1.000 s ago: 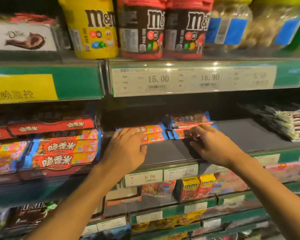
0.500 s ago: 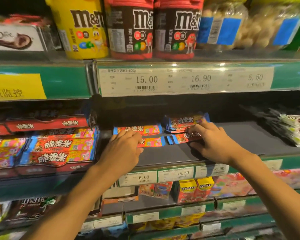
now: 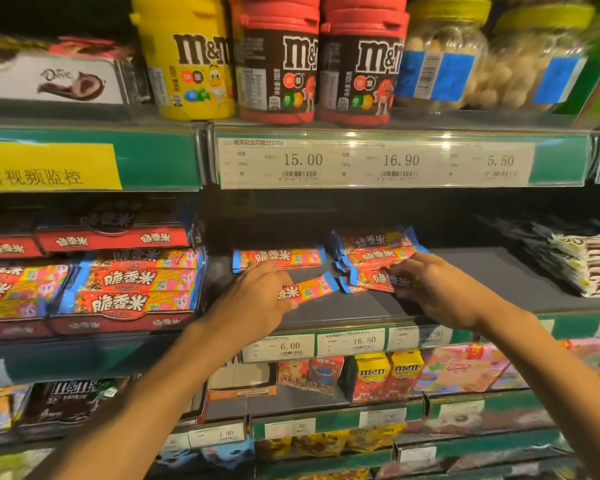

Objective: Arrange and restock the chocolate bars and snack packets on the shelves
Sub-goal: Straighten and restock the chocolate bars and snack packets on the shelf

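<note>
- Grey shelf [image 3: 465,271] is carrying everything I am working on; the red snack bars are lying flat on it, long axes running left to right along the shelf edge.
- Stacked bars [image 3: 374,252] are sitting at the back right of the bare patch, with a single back bar [image 3: 278,258] lying apart to their left.
- My right hand [image 3: 440,292] is pinching the front bar of the stack [image 3: 381,280] at its right end, fingers curled over it.
- My left hand [image 3: 257,299] is gripping a loose bar [image 3: 309,289], which is sticking out rightward from the fingers, slightly tilted.
- I am judging that the loose bar's free end is nearly touching the right hand's bar, so squaring them up is the next call.
</note>
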Demonstrator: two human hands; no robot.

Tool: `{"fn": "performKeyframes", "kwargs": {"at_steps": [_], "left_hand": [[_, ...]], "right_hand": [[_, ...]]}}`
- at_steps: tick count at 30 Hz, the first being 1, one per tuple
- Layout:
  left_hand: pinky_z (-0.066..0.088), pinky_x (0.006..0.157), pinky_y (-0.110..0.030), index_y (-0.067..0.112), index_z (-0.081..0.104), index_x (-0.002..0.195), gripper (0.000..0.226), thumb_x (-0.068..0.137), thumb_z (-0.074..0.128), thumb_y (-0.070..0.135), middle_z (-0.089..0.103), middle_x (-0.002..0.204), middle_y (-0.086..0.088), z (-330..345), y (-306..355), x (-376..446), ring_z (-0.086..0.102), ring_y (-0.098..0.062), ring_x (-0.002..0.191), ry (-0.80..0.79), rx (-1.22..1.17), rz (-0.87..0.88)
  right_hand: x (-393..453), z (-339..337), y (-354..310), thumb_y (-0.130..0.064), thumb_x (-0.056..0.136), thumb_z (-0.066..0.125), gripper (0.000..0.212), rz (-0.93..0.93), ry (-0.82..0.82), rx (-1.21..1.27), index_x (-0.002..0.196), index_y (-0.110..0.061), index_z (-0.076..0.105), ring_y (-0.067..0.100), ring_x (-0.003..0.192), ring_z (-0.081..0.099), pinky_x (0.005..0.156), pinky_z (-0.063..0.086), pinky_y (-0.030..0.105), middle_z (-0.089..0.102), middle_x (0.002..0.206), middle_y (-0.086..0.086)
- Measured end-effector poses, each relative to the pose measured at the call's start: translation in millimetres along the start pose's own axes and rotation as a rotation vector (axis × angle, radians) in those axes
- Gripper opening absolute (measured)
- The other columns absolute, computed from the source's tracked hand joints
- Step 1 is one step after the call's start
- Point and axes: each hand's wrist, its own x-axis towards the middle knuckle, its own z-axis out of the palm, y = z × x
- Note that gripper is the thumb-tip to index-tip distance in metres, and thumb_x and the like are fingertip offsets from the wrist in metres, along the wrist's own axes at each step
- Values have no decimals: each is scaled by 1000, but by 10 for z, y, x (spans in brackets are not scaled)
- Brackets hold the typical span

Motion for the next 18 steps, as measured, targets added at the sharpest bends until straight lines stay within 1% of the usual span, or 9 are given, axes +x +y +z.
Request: {"fn": "performKeyframes", "kwargs": {"at_steps": [3, 5, 6, 8, 11, 13, 15, 18], "left_hand": [[36, 104, -31, 16, 54, 132, 38, 98, 55, 34, 49, 123, 4, -20, 21, -29, 43, -16, 124, 22, 9, 26], [34, 106, -31, 15, 52, 135, 39, 99, 53, 31, 50, 133, 0, -54, 35, -67, 42, -18, 127, 51, 15, 39], [35, 106, -32, 14, 51, 136, 39, 99, 53, 29, 50, 134, -2, -73, 39, -91, 42, -19, 127, 77, 17, 56], [38, 104, -36, 12, 53, 134, 38, 99, 54, 26, 54, 131, -7, -122, 44, -145, 46, -23, 122, 147, 30, 110], [42, 97, -37, 7, 58, 129, 35, 96, 59, 19, 60, 123, -10, -238, 51, -289, 51, -26, 114, 246, 50, 163], [43, 91, -37, 6, 59, 127, 34, 94, 62, 15, 61, 119, -10, -369, 28, -416, 52, -27, 109, 305, 78, 157], [43, 95, -38, 10, 56, 132, 37, 95, 60, 15, 58, 123, -6, -522, -43, -583, 49, -23, 114, 332, 81, 115], [38, 102, -33, 18, 49, 139, 44, 96, 58, 14, 52, 131, 2, -686, -326, -899, 42, -16, 121, 395, 62, 27]], "right_hand": [[-74, -8, -67, -26, 93, 66, 41, -15, 58, 31, 132, -18, 58, 23, 120, 51, 101, 45, 34, 53, 130, 2], [-121, -27, -142, -25, 93, 65, 40, -19, 100, 35, 132, -16, 58, 24, 120, 50, 97, 42, 31, 54, 129, 4], [-144, -34, -180, -25, 94, 65, 40, -22, 115, 36, 132, -15, 58, 25, 120, 50, 96, 41, 29, 54, 129, 4], [-190, -54, -265, -26, 94, 64, 41, -23, 136, 47, 133, -16, 57, 25, 121, 49, 93, 38, 25, 55, 130, 5], [-257, -103, -444, -26, 91, 66, 41, -19, 172, 85, 130, -14, 59, 29, 118, 53, 88, 40, 28, 58, 127, 7], [-295, -142, -615, -23, 88, 70, 39, -40, 217, 109, 125, -13, 62, 32, 110, 58, 83, 45, 33, 62, 119, 8], [-309, -163, -817, -24, 85, 71, 38, -94, 268, 125, 121, -12, 66, 32, 102, 61, 79, 46, 34, 65, 111, 6], [-304, -154, -1161, -40, 83, 61, 43, -162, 304, 151, 118, -15, 68, 23, 95, 59, 78, 40, 29, 62, 104, -5]]}}
